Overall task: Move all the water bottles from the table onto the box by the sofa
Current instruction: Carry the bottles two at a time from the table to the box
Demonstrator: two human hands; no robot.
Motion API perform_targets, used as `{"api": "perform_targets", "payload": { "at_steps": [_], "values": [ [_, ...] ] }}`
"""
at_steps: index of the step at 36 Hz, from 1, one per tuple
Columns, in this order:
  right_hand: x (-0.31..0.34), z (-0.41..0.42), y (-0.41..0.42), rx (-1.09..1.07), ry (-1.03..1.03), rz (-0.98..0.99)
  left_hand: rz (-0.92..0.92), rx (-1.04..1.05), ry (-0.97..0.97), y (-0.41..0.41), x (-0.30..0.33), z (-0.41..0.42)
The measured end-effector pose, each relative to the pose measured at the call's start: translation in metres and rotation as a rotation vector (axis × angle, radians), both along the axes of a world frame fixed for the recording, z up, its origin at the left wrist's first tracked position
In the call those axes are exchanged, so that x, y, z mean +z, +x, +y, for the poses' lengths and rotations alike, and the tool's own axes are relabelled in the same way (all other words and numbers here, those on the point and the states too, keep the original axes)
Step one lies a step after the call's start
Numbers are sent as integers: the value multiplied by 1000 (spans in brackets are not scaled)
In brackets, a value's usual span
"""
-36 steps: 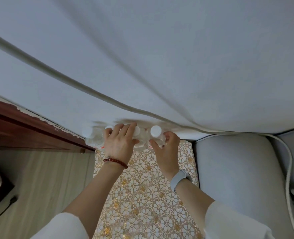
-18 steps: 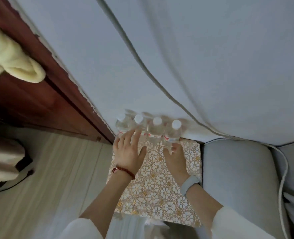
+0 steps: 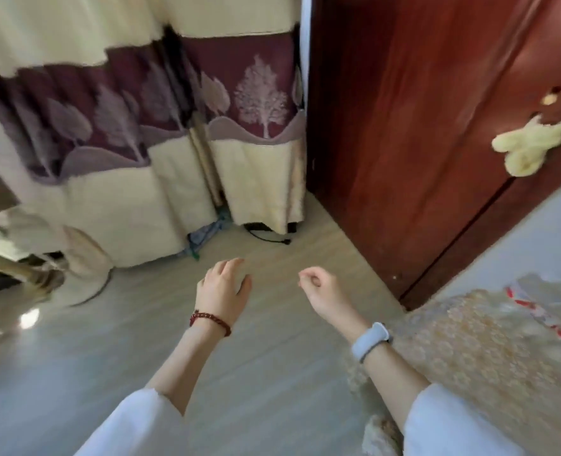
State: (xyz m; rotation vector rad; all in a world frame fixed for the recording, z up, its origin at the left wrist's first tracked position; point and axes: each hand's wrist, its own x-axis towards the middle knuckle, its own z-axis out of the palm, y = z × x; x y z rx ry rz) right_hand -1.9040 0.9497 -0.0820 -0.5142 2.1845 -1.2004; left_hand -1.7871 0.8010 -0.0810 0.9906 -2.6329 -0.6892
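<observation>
Both hands hang empty over the pale wood-look floor [image 3: 272,373], the left hand [image 3: 223,291] loose and spread, the right hand [image 3: 318,286] lightly curled on nothing. At right, the gold floral-clothed box [image 3: 470,350] carries blurred, red-labelled clear water bottles [image 3: 542,311]. The walk back to the surface, unseen, wants ready hands; the count stays unclear.

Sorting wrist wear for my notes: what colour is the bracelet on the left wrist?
Dark red beads, the bracelet shows clearly in the head view.
</observation>
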Motion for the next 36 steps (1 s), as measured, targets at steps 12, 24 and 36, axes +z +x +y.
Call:
{"api": "perform_targets", "payload": {
  "at_steps": [12,24,36],
  "values": [
    [36,-299,277,844,39,155,44,697,54,358,30,-181],
    [38,-570,508,1337,-21,272,51,1174,18,591,34,-363],
    [60,-779,743,1694,-109,288,135,1490,4,785,73,-517]
  ]
}}
